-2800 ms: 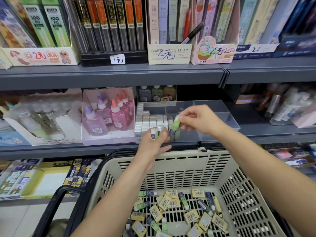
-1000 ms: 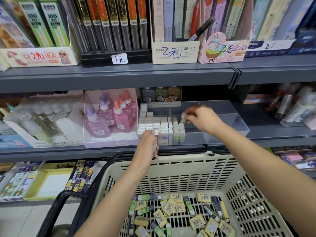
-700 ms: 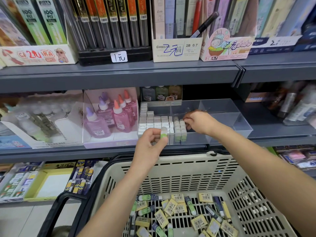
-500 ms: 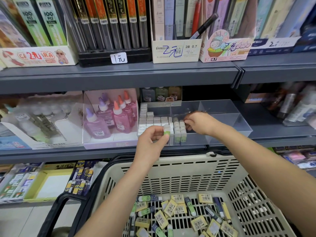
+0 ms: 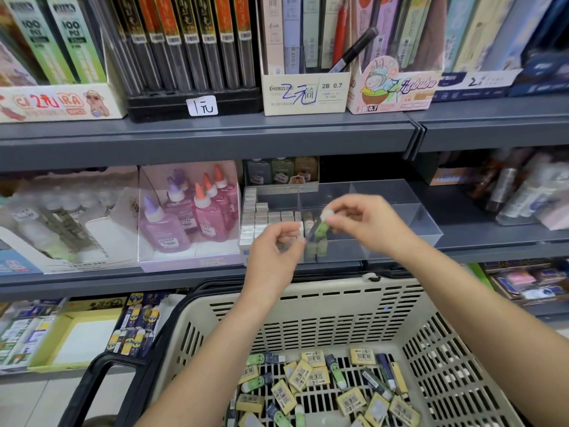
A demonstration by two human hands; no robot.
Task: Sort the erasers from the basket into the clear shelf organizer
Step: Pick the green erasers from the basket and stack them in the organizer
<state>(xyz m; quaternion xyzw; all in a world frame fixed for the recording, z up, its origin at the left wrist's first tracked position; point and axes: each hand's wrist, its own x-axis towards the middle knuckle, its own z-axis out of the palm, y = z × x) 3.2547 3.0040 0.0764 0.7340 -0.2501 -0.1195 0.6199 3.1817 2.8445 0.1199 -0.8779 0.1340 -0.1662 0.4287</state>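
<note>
1. The right hand (image 5: 366, 223) is raised over the clear shelf organizer (image 5: 400, 208), thumb and forefinger pinching the white end of a green-and-white eraser (image 5: 321, 226), which hangs tilted below the fingertips.
2. The left hand (image 5: 274, 254) is just beside the right hand, lower and nearer the person, in front of the organizer's front wall. Its fingers are curled toward the thumb; whether they hold anything I cannot tell.
3. Beyond the left hand's knuckles, rows of white erasers (image 5: 261, 220) stand packed in the organizer's left compartment.
4. Directly under the pinched eraser, a few pale green erasers (image 5: 317, 248) stand upright at the front of the next compartment. The compartments past the right hand look bare.
5. Beneath both forearms sits the beige basket (image 5: 308, 291) with its black handle (image 5: 101, 383) below the left elbow. Loose erasers (image 5: 311, 377), yellow, green and dark-sleeved, lie scattered on its floor.
6. Out beyond the left hand's outer side, pink glue bottles (image 5: 200, 214) stand in a display box on the same grey shelf (image 5: 184, 278).
</note>
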